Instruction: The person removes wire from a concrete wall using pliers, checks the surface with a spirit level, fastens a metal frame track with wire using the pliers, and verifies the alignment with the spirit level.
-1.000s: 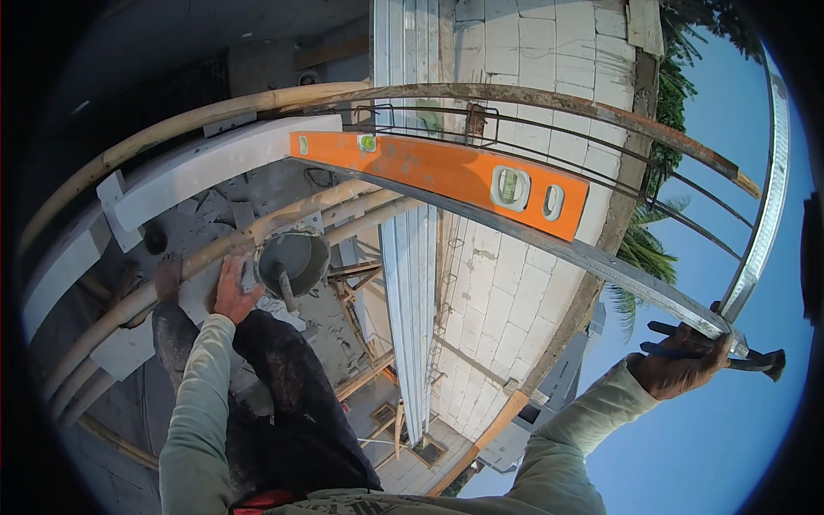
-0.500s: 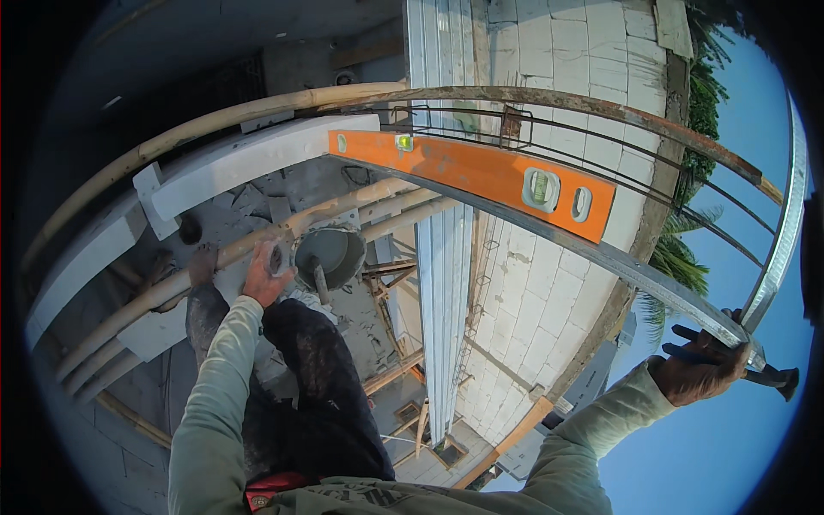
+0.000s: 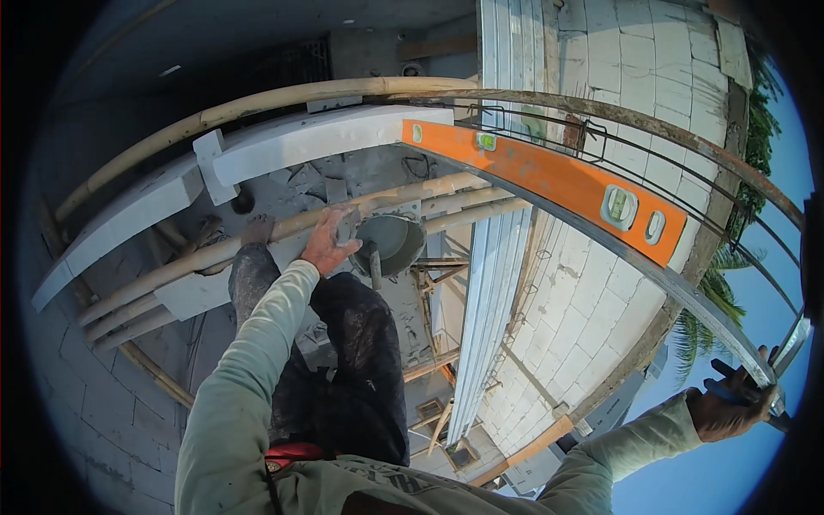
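My left hand (image 3: 324, 245) is closed around a small grey chunk (image 3: 348, 223), just left of a round bucket (image 3: 403, 232) of grey mix. A tool handle (image 3: 375, 266) leans on that bucket's rim. At the far right, my right hand (image 3: 730, 408) is wrapped round the end of a long metal bar (image 3: 687, 296). A dark two-pronged tool (image 3: 730, 382) is in the same grip; its kind is partly hidden. An orange spirit level (image 3: 549, 184) lies along the bar, its left end by a white block course (image 3: 335, 137).
Bamboo poles (image 3: 206, 257) run beneath my legs, and a curved-looking pole (image 3: 275, 99) passes behind the blocks. Steel rebar (image 3: 635, 159) runs behind the level. Upright metal channels (image 3: 493, 300) stand in the middle, before a white block wall (image 3: 575, 283). Open sky and palm leaves show at right.
The view has shifted so that most things sit further right. My left hand has turned a little, with the chunk now at its fingertips' far side. The right hand keeps its grip.
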Tool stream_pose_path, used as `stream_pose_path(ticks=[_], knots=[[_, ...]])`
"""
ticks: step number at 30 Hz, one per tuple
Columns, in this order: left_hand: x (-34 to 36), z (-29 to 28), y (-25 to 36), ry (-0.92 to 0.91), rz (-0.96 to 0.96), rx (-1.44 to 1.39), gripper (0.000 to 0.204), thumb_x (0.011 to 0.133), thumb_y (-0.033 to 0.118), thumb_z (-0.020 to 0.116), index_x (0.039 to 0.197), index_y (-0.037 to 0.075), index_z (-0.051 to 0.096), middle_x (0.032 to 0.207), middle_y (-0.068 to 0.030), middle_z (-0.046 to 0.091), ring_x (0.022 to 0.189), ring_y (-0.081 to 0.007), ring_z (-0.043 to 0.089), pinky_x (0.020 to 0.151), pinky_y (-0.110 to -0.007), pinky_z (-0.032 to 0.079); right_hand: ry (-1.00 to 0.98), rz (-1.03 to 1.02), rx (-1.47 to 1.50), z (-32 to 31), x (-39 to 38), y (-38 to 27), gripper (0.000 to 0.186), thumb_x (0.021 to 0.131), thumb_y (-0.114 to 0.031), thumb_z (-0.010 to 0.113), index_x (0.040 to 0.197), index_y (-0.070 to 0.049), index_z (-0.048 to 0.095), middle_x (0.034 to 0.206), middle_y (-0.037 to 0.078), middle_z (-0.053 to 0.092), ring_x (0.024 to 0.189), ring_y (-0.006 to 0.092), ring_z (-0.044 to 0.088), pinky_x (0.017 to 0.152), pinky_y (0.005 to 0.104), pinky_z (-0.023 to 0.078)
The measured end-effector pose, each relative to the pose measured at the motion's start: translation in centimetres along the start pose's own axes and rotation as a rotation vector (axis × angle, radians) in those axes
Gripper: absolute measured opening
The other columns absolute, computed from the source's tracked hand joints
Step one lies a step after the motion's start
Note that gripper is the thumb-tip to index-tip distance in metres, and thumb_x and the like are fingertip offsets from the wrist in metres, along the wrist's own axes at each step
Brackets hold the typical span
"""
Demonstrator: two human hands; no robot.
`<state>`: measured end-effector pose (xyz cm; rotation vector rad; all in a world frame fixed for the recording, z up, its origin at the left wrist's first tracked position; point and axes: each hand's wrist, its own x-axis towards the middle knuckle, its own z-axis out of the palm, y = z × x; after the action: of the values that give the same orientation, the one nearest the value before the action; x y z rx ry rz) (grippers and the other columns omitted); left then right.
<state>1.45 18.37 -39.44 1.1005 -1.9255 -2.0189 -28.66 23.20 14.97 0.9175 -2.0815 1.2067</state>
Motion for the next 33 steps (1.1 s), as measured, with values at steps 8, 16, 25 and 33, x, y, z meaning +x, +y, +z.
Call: stream_pose_path(ticks=[8,16,25,33], knots=[[3.8,-0.9,2.1,-0.041,0.164,-0.027,0.064,0.07,0.017,0.072,0.127,0.002,0.047,0.128,-0.0186,0.047,0.121,-0.0345,0.045,0.104,-0.038,0.035,0.037,0.094,0.143,-0.9,0.8,1.1,0.039,0.09,-0.029,0.056,0.104,0.007,0.054,0.102,0.029,0.062,0.098,0.0294,0.064,0.078,0.0388,0.058],[8.1,-0.2,5.7,-0.117,0.222,-0.196,0.066,0.069,0.013,0.073,0.129,0.002,0.046,0.132,-0.0184,0.045,0.123,-0.0321,0.043,0.105,-0.04,0.034,0.062,-0.035,0.168,0.0,1.2,1.0,0.035,0.089,-0.027,0.06,0.109,0.001,0.054,0.093,0.024,0.064,0.064,0.018,0.062,0.049,0.0249,0.052],[16.7,-0.6,14.0,0.042,0.937,-0.051,0.091,0.065,0.027,0.08,0.138,-0.003,0.033,0.138,-0.0212,0.038,0.129,-0.0361,0.038,0.109,-0.042,0.029,-0.13,-0.266,0.32,0.5,0.5,2.5,0.035,0.084,-0.023,0.07,0.102,0.002,0.053,0.084,0.017,0.065,0.069,0.0193,0.068,0.042,0.0177,0.043],[22.5,3.1,19.6,-0.505,0.891,-0.219,0.116,0.057,0.053,0.084,0.142,-0.001,0.026,0.138,-0.0244,0.037,0.128,-0.0354,0.039,0.11,-0.041,0.028,-0.113,-0.286,0.098,-2.6,4.8,2.0,0.037,0.084,-0.025,0.07,0.103,0.002,0.054,0.087,0.017,0.066,0.063,0.0134,0.062,0.046,0.0186,0.04]])
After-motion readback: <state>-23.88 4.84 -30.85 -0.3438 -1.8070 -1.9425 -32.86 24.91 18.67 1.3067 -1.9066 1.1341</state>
